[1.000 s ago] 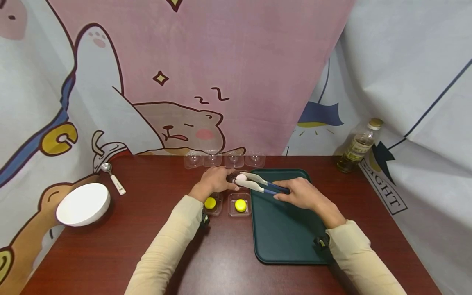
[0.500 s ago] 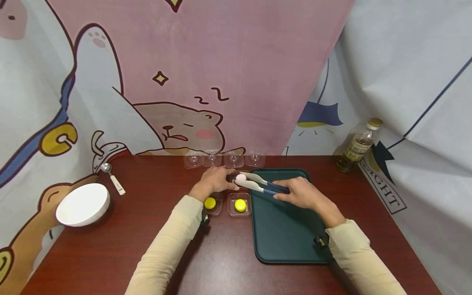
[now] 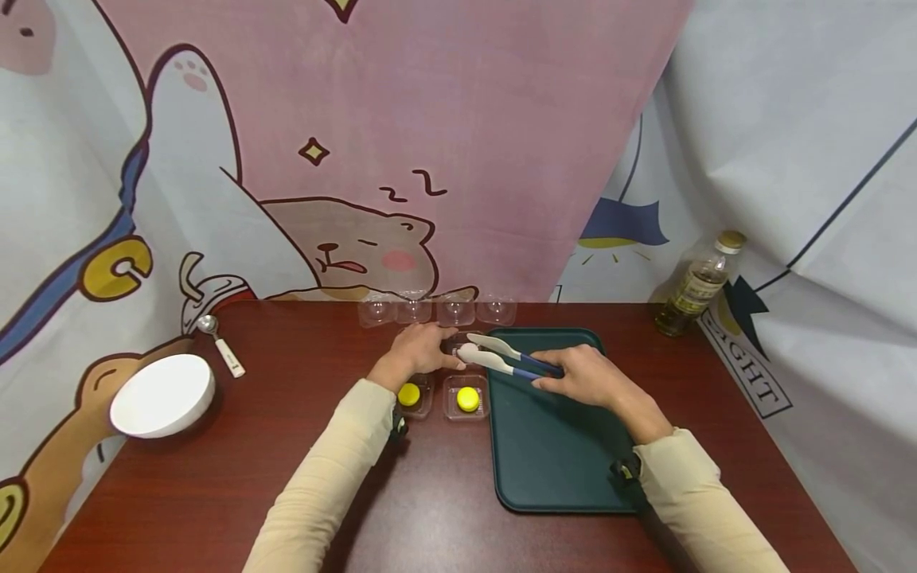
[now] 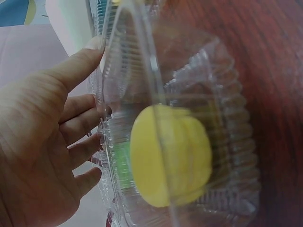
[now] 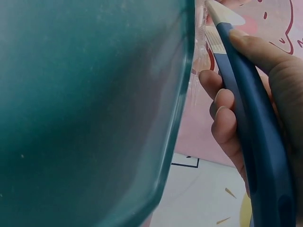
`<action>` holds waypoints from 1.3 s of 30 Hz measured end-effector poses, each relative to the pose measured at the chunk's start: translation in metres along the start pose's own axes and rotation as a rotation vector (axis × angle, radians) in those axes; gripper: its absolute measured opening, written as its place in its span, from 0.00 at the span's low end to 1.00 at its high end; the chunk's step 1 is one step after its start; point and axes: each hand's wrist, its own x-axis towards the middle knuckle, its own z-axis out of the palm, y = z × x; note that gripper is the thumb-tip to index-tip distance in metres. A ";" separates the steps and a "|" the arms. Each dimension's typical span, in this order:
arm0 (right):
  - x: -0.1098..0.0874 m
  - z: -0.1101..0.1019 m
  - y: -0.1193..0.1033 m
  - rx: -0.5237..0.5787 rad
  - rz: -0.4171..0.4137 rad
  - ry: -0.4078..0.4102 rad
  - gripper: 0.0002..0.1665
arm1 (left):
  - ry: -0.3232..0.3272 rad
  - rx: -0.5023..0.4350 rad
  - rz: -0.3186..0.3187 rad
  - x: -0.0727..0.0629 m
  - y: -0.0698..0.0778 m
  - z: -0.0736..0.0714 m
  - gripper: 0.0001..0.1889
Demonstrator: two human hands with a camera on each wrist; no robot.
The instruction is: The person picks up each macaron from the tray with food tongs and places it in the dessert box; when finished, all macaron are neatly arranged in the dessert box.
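Note:
My left hand lies over the left rear of a clear plastic container. In the left wrist view its thumb and relaxed fingers touch the container's edge. A yellow macaron sits in the front right compartment; another yellow macaron is in the front left one. My right hand holds tongs with blue handles and cream arms. A small pale pink round piece is between the tong tips at the rear right compartment, partly hidden by the nearer arm. The rear left compartment is covered by my hand.
A dark green tray lies right of the container, under the tongs and right hand. The container's clear lid stands behind. A white bowl and a scoop are at left, an oil bottle at back right.
The pale pink piece sits slightly lower between the tong tips, toward the rear right compartment, and more of it is hidden. Both hands stay nearly in place.

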 end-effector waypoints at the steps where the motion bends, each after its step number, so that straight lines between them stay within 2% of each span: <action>1: 0.000 0.000 0.000 0.002 0.001 -0.002 0.30 | 0.000 0.001 0.001 0.000 0.000 0.000 0.40; 18: -0.003 0.001 0.003 0.015 -0.001 0.006 0.30 | -0.013 0.007 0.001 0.001 0.002 -0.002 0.41; 24: -0.008 -0.002 0.007 0.009 0.001 0.051 0.30 | -0.014 0.012 -0.012 0.002 0.002 -0.002 0.41; 31: -0.020 -0.010 0.016 -0.002 0.055 0.109 0.31 | -0.020 -0.002 -0.012 0.000 0.002 -0.001 0.42; 39: -0.037 -0.021 0.029 0.042 0.142 0.177 0.31 | -0.016 -0.003 -0.010 0.000 0.001 0.000 0.42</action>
